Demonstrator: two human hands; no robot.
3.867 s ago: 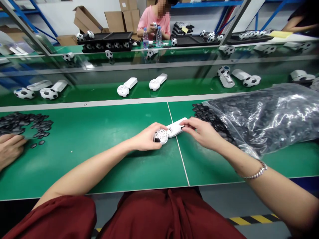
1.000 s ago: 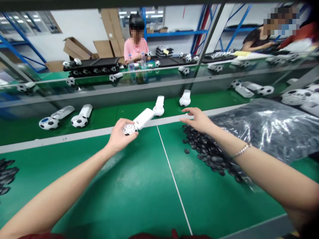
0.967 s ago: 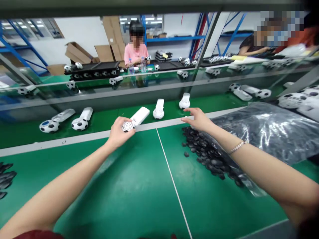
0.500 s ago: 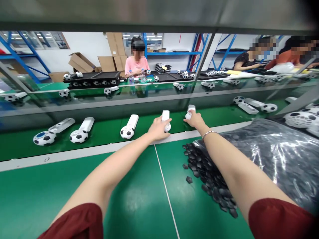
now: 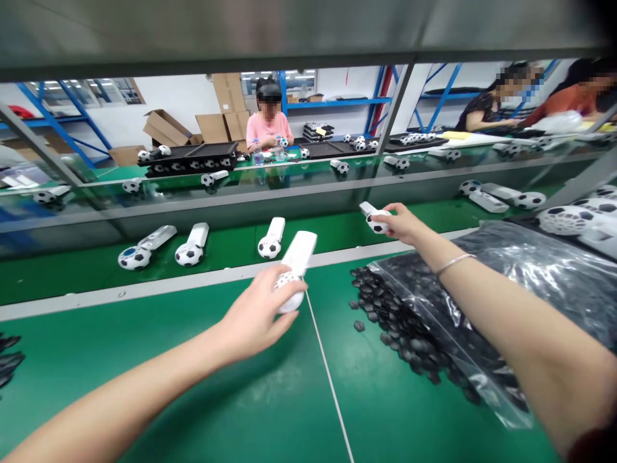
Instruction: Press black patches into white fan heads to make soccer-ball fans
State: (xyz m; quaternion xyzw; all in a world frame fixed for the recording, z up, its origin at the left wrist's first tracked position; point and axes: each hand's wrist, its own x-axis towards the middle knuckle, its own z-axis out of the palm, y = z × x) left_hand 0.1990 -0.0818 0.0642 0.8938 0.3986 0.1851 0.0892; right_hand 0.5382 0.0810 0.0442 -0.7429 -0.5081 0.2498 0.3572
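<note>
My left hand (image 5: 270,305) is closed around the round head of a white soccer-ball gadget (image 5: 299,252), holding it above the near green worktop. Its flat white handle points up and away, and small grille holes show on the ball between my fingers. Farther right, my right hand (image 5: 402,223) pinches a second soccer-ball gadget (image 5: 377,222) by its black-and-white ball, over the green belt. That one's handle points up and left. Below my right forearm lies a pile of small black pentagon pieces (image 5: 405,328), beside and partly under a clear plastic bag (image 5: 463,283).
Several more gadgets (image 5: 189,253) lie on the green belt (image 5: 231,238), to the left and far right. A metal rail (image 5: 212,278) separates belt and worktop. Dark pieces (image 5: 9,360) sit at the left edge. A metal shelf (image 5: 289,32) hangs overhead. Co-workers (image 5: 267,125) sit opposite.
My left hand has lifted its gadget off the belt and drawn it back over the worktop. My right hand has shifted slightly right, and its gadget's black patches now show.
</note>
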